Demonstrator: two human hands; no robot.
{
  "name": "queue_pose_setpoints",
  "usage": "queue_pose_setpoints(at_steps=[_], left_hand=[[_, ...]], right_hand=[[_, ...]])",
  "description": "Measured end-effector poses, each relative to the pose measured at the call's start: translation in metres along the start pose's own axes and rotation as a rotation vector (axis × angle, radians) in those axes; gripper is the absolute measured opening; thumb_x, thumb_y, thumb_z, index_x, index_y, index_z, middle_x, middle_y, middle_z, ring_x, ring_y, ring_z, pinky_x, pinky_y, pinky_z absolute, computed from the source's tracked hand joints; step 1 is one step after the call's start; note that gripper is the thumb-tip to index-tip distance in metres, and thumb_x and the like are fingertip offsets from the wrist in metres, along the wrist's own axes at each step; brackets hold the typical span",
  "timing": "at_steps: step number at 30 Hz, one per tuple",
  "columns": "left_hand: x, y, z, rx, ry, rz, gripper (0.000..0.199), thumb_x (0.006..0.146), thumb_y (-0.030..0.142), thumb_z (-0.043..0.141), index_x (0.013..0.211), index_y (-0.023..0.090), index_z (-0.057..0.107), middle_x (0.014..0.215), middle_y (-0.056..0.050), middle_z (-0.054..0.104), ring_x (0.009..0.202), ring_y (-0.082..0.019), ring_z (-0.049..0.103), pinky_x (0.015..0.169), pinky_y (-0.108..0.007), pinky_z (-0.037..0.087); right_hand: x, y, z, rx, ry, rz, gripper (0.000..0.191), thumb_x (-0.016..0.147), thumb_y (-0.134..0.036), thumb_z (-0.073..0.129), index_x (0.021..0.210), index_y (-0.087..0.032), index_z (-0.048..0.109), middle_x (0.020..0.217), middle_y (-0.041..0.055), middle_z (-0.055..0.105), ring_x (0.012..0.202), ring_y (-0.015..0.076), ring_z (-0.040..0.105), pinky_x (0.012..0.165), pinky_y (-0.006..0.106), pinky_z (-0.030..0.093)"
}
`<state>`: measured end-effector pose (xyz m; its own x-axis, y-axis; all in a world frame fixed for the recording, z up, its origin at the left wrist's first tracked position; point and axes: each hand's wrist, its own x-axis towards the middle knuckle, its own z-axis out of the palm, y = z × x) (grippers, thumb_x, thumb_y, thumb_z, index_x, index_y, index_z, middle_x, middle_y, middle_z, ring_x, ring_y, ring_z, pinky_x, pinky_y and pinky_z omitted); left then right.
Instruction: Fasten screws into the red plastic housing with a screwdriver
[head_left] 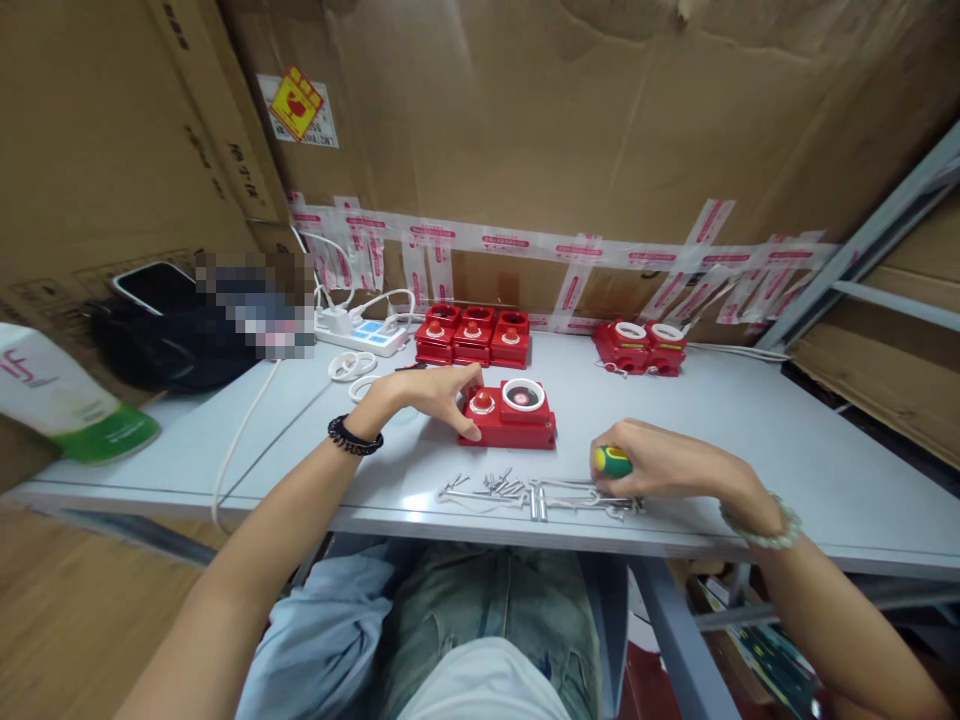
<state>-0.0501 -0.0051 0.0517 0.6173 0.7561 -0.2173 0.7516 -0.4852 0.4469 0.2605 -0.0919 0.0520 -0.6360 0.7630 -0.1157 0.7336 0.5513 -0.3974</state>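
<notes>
My left hand [441, 396] grips the left end of a red alarm box [510, 432], thumb in front and fingers behind. The box lies flat on the table, with a small red dome and a round dark face in a white ring on top. My right hand [660, 458] is closed around a screwdriver [613, 461] with a green and yellow handle; its tip is hidden. Beneath and beside that hand, near the table's front edge, are thin metal rods [570, 498] with white cord. Several loose screws [504, 484] are scattered just left of them.
Several red boxes [472, 340] stand at the back, with more red units with white rings [641, 345] to the right. A power strip [367, 333] with white cables is at the back left. A white and green tube [90, 400] and a phone [156, 288] sit far left.
</notes>
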Motion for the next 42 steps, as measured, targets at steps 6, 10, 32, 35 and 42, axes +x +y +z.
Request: queue_pose_setpoints(at_steps=[6,10,32,35,42], left_hand=[[0.001,0.002,0.001,0.010,0.000,-0.005,0.067,0.055,0.060,0.077,0.101,0.021,0.047,0.111,-0.008,0.062,0.096,-0.026,0.060,0.078,-0.031,0.045],[0.002,-0.002,0.001,0.010,-0.001,0.004,0.069,0.055,0.059,0.078,0.103,0.021,0.047,0.113,-0.009,0.062,0.098,-0.027,0.060,0.079,-0.031,0.045],[0.020,0.053,0.027,-0.474,0.495,0.475,0.029,0.094,0.036,0.055,0.094,0.013,0.073,0.081,-0.007,0.075,0.074,-0.013,0.067,0.065,-0.022,0.050],[0.018,0.035,0.019,-0.548,0.516,0.416,0.033,0.091,0.042,0.059,0.092,0.013,0.074,0.068,-0.004,0.071,0.066,-0.012,0.066,0.062,-0.022,0.049],[0.010,0.031,0.005,-0.699,0.443,0.311,0.030,0.084,0.044,0.066,0.083,0.015,0.075,0.055,-0.002,0.064,0.066,-0.013,0.064,0.057,-0.021,0.045]], right_hand=[[0.008,-0.010,-0.001,0.041,0.042,0.037,0.020,0.067,-0.005,0.058,0.055,-0.021,0.052,0.052,-0.0033,0.049,0.047,0.0088,0.037,0.046,0.027,0.032],[0.004,0.000,-0.024,0.012,0.065,0.087,0.005,0.070,-0.016,0.058,0.067,-0.019,0.060,0.059,-0.0042,0.056,0.055,0.0098,0.044,0.052,0.025,0.037],[0.036,0.000,-0.049,0.068,0.671,0.063,0.005,0.067,-0.023,0.060,0.065,-0.018,0.059,0.063,-0.0019,0.058,0.058,0.0110,0.049,0.056,0.025,0.038],[0.035,0.022,-0.046,-0.024,0.531,0.170,0.007,0.067,-0.024,0.059,0.065,-0.018,0.057,0.064,-0.0011,0.058,0.060,0.0121,0.049,0.055,0.025,0.036],[0.047,0.056,-0.028,-0.256,0.210,0.335,0.024,0.067,-0.025,0.062,0.058,-0.020,0.041,0.053,-0.0036,0.044,0.051,0.0098,0.033,0.051,0.028,0.021]])
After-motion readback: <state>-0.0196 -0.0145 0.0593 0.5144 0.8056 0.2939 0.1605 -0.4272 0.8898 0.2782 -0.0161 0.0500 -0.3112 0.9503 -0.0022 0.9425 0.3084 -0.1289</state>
